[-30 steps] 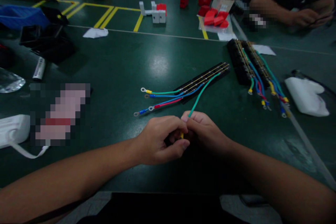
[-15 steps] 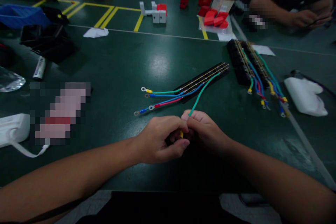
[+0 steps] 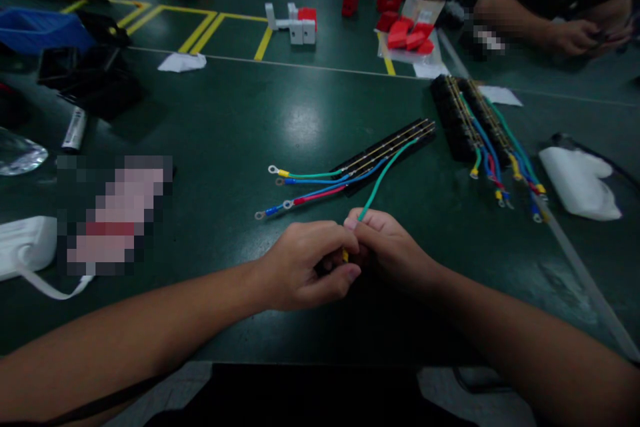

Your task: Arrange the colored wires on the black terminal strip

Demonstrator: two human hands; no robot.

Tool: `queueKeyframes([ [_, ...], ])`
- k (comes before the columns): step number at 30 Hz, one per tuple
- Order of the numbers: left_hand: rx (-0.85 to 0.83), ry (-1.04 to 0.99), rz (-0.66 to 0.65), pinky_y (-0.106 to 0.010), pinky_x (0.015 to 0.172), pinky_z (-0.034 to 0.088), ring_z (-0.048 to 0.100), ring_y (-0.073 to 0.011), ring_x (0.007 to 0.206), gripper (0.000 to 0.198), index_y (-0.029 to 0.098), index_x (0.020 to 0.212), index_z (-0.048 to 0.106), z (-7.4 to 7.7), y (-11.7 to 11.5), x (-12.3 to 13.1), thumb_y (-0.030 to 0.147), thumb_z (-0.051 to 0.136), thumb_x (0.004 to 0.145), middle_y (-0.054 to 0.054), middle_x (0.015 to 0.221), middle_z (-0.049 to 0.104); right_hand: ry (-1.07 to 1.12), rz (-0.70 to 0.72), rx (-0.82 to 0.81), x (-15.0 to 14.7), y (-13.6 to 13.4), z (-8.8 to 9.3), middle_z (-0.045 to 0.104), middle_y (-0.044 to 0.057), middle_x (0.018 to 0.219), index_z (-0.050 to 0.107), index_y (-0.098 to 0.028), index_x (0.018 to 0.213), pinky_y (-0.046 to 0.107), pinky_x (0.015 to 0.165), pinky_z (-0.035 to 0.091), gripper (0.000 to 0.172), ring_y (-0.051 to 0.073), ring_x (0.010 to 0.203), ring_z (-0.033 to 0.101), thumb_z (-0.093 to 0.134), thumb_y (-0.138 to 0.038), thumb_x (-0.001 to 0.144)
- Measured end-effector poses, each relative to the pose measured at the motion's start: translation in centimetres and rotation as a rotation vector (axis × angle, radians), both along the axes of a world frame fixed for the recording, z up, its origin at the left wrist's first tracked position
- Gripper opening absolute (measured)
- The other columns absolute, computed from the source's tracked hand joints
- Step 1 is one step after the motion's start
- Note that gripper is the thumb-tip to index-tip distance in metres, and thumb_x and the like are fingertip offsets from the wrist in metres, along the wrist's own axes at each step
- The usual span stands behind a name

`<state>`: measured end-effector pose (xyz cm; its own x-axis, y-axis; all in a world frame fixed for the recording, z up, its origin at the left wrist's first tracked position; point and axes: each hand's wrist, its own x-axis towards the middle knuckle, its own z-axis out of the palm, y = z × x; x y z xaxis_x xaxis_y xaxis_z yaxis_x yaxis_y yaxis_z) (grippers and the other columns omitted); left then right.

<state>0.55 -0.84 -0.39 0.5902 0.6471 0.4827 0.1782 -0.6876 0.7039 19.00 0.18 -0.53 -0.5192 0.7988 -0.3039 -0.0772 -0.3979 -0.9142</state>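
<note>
A green wire point(image 3: 380, 180) runs from a black strip with metal bars point(image 3: 390, 147) down into my right hand point(image 3: 390, 240), whose thumb and fingers pinch it. Touching it, my left hand point(image 3: 315, 263) is curled round the wire's end, where a bit of yellow sleeve point(image 3: 345, 255) shows between the fingers. The tip of the wire is hidden. From the strip's left end, a green wire point(image 3: 313, 175), blue wires and a red wire point(image 3: 320, 195) spread out on the table, with ring terminals on their ends.
Two more wired black strips point(image 3: 456, 121) lie at the right, beside a white object point(image 3: 580, 183). Red parts point(image 3: 410, 37) and white blocks point(image 3: 303, 31) stand farther back. Black bins point(image 3: 90, 80), a marker point(image 3: 75, 130) and a white device point(image 3: 27, 247) are left. Another person's hands point(image 3: 580, 37) show back right.
</note>
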Motion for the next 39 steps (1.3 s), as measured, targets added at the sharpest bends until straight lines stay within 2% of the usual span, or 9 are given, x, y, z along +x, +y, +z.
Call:
queueKeyframes([
  [28,0.013,-0.007,-0.007,-0.020,0.053,0.038,0.048,-0.0080,0.056,0.023,0.014,0.095,0.060,-0.04,0.07,-0.02,0.037,0.060,0.091,0.003,0.068,0.055,-0.004,-0.010,0.003,0.05,-0.18,-0.05,0.050,-0.004,0.061,0.053,-0.017,0.076,0.020,0.049,0.033,0.029,0.008,0.053,0.044,0.061,-0.040,0.092],
  [39,0.013,0.014,-0.004,-0.022,0.054,0.039,0.049,-0.0089,0.058,0.018,0.012,0.094,0.060,-0.02,0.00,0.12,0.030,0.058,0.090,0.001,0.068,0.057,0.013,-0.017,0.008,-0.09,-0.20,0.16,0.049,-0.004,0.060,0.052,-0.017,0.074,0.021,0.049,0.031,0.030,0.008,0.053,0.042,0.060,-0.039,0.092],
])
